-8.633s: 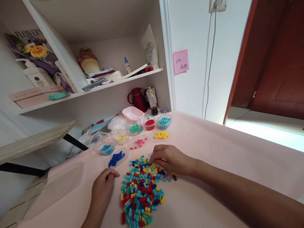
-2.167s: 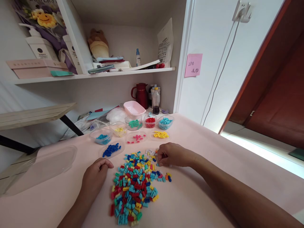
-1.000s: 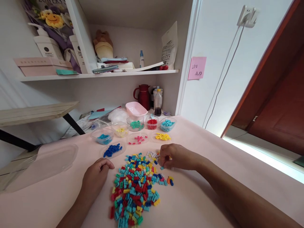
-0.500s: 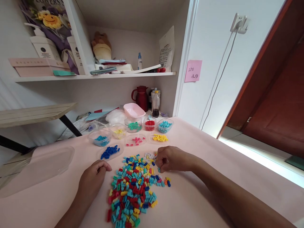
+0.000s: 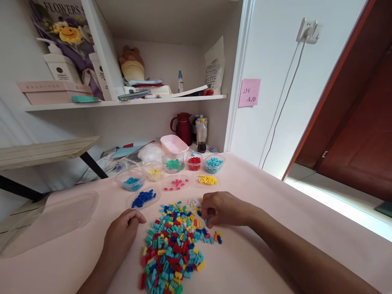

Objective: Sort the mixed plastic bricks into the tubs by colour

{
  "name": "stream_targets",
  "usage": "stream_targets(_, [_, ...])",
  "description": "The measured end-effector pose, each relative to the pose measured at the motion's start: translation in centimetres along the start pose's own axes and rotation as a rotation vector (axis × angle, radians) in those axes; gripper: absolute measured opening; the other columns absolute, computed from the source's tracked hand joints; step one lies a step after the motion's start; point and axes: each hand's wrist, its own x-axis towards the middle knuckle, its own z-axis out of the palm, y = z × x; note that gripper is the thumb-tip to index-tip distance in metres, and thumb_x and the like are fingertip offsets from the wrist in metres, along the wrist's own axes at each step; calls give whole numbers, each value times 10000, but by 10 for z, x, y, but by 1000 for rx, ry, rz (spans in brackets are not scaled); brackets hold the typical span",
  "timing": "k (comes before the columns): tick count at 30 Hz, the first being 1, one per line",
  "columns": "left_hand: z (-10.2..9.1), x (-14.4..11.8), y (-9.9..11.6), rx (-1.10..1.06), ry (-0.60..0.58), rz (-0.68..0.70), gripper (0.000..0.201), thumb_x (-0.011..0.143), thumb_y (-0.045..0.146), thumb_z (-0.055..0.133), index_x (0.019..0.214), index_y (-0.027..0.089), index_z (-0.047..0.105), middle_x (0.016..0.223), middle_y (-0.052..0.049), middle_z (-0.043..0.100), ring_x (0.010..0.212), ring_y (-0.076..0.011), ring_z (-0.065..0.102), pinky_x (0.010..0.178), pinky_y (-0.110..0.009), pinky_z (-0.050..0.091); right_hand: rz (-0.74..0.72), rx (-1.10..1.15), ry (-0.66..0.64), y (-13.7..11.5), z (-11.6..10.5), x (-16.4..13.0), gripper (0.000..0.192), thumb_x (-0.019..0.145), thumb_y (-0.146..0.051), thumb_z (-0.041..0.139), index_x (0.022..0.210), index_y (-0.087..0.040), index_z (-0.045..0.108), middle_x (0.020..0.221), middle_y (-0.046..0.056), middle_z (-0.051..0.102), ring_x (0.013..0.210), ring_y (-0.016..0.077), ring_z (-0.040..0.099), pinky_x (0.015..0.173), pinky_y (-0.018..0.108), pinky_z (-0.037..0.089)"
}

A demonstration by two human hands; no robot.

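Brick pile (image 5: 176, 247) on table (image 5: 241, 261) betw. hands; best picked from loose edge, 1 at a time, reaching low so nbrs don't scatter. R hand (image 5: 225, 208) at pile's far R edge, tips close tog., can't tell if pinching anything; L hand (image 5: 122, 228) curled beside pile, palm hidden, grip unclear.

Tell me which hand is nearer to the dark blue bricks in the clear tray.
Left. The left hand is close by, on the near side of the dark blue bricks and slightly left; the right hand is farther off to their right, beside the mixed pile.
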Motion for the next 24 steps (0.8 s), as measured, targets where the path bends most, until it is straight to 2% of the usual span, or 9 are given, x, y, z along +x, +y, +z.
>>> stream_targets(7, [1, 2, -6, -14, -18, 2, 254, 729, 212, 409, 660, 253, 649, 808, 40, 715, 804, -179, 646, 685, -226, 440, 3, 14, 20, 2, 4, 3, 165, 665, -236, 729, 827, -235, 697, 864, -14, 636, 706, 116, 545, 598, 214, 359])
stream_targets(12, [1, 4, -8, -9, -16, 26, 242, 711, 217, 421, 625, 257, 644, 743, 46, 712, 761, -181, 654, 669, -222, 446, 60, 112, 113, 14, 3, 7, 188, 661, -269, 748, 844, -229, 723, 871, 3, 657, 744, 139, 564, 629, 224, 402])
stream_targets(18, [0, 5, -6, -5, -12, 42, 251, 709, 221, 405, 602, 262, 628, 711, 54, 705, 734, -176, 661, 647, -210, 451, 190, 297, 348, 41, -16, 20, 127, 687, -232, 701, 805, -191, 722, 814, 17, 677, 713, 145, 586, 639, 238, 463])
stream_targets(24, [0, 5, -7, -25, -8, 42, 238, 687, 203, 417, 586, 271, 622, 684, 62, 697, 714, -175, 658, 651, -209, 452, 333, 251, 625, 83, -55, 41, 164, 728, -243, 626, 862, -190, 704, 841, 31, 676, 764, 174, 594, 701, 291, 481])
